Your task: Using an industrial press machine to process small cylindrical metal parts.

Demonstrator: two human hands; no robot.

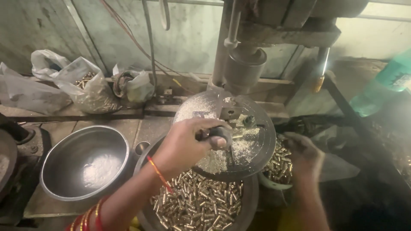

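Note:
My left hand (186,143) grips a dark handle (218,131) over the round metal table (263,145) of a drill press, which is dusted with brass filings. Under that hand sits a metal bowl (251,201) full of small brass cylinders (201,203). My right hand (302,152) reaches down into a second pile of brass pieces (280,164) at the right of the round table, fingers curled in the shade; what it holds cannot be made out. The drill spindle (244,68) hangs above the table.
An empty steel bowl (85,162) stands at the left. Plastic bags (92,87) with brass parts lie on the back ledge. A green plastic bottle (385,85) is at the far right. Cables run down the wall.

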